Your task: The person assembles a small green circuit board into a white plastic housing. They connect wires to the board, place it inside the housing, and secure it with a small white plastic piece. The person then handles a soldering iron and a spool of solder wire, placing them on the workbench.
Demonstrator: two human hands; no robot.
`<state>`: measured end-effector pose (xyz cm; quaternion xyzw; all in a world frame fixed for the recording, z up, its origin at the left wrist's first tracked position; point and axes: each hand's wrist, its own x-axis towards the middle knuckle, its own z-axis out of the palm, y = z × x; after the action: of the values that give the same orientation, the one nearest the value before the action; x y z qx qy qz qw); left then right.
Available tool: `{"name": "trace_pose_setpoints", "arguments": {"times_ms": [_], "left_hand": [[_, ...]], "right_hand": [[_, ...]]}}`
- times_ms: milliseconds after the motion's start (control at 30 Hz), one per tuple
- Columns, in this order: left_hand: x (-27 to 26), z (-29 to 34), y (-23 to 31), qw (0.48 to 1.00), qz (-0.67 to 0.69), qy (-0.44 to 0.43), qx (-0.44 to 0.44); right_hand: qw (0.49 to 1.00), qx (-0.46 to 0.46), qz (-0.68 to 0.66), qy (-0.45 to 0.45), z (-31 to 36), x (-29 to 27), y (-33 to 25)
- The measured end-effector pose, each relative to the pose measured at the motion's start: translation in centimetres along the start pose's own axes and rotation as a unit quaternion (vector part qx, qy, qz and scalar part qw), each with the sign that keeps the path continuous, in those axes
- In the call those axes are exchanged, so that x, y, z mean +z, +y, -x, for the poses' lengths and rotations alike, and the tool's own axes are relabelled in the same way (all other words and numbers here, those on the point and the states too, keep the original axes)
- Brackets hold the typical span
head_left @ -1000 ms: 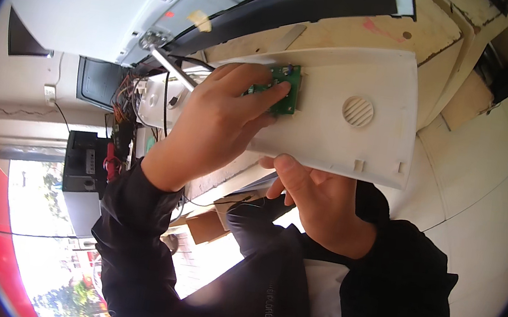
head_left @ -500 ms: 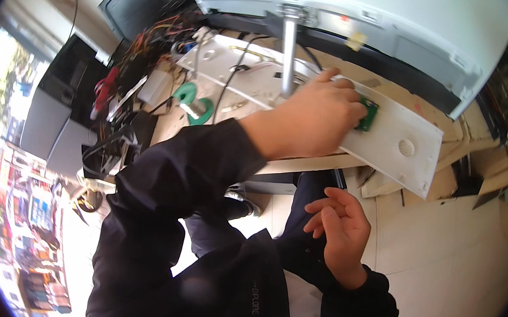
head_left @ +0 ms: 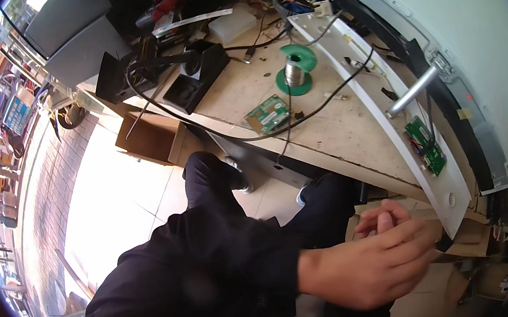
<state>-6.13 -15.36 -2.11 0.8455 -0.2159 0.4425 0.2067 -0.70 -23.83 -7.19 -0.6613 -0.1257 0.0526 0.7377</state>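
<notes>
My left hand (head_left: 374, 265) reaches across to meet my right hand (head_left: 378, 219) in front of my lap, just off the bench's near edge. Back uppermost, the left has its fingers bent together over the right hand, and their tips are hidden. Only the curled fingers of my right hand show past it; its palm is covered. Anything between the hands is too hidden to make out. Beyond them lies a long white plastic panel (head_left: 404, 146), with a green circuit board (head_left: 433, 160) and a dark cable on it.
On the bench (head_left: 340, 128) are a green spool of solder wire (head_left: 294, 78), another green board (head_left: 269, 115) and a black soldering stand (head_left: 197, 82). A black cable (head_left: 231, 137) loops over the front edge. A big white panel on a metal stand arm (head_left: 414, 89) rises behind. A cardboard box (head_left: 149, 136) sits below.
My left hand has left the green board on the white panel and come back toward me to my right hand. The view has swung left, showing more of the bench.
</notes>
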Motion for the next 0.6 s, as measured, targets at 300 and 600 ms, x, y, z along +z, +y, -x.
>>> {"name": "trace_pose_setpoints", "arguments": {"times_ms": [300,600], "left_hand": [[-11.8,13.5,-2.8,0.960,-0.067,0.166,-0.216],[-15.9,21.7,-4.8,0.900,-0.079,0.180,-0.389]], "right_hand": [[0.903,-0.206,0.174,-0.335,-7.4,8.9,-5.4],[0.723,-0.356,0.472,-0.357,-16.3,20.9,-4.6]]}}
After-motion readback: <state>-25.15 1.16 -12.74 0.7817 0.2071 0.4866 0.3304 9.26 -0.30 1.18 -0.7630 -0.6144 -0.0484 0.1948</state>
